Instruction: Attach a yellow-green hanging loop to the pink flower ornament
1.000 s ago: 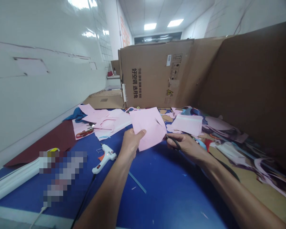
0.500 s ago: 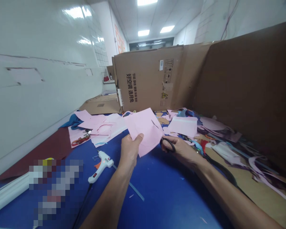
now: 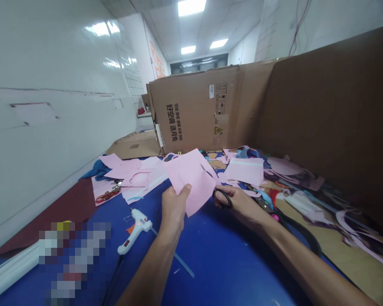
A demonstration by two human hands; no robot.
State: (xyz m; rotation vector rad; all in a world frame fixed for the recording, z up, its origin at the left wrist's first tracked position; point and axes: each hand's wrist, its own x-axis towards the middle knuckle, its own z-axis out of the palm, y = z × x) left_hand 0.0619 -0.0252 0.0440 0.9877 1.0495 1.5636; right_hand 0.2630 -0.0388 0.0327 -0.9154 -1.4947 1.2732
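A pink sheet (image 3: 191,176), apparently paper or thin foam, is pinched at its lower left by my left hand (image 3: 175,206), thumb on top. Faint curved lines show on its face. My right hand (image 3: 231,202) grips the black handles of a pair of scissors (image 3: 223,199) at the sheet's right side. One dark blade tip pokes through on the upper face of the sheet; the rest of the blades is hidden beneath it. Left of my left forearm lies a white hot glue gun (image 3: 135,229) with an orange trigger.
Pink sheets and cut pieces (image 3: 140,176) lie at the back left, with another pink sheet (image 3: 245,171) at the back right. Mixed scraps (image 3: 303,204) cover the right side. Tall cardboard (image 3: 191,114) walls the blue table (image 3: 217,263). A clear glue stick (image 3: 181,263) lies near my left forearm.
The view has tilted slightly, so the scene sits a little lower. Both hands keep their hold on the sheet and scissors; the blades' position in the sheet looks nearly the same.
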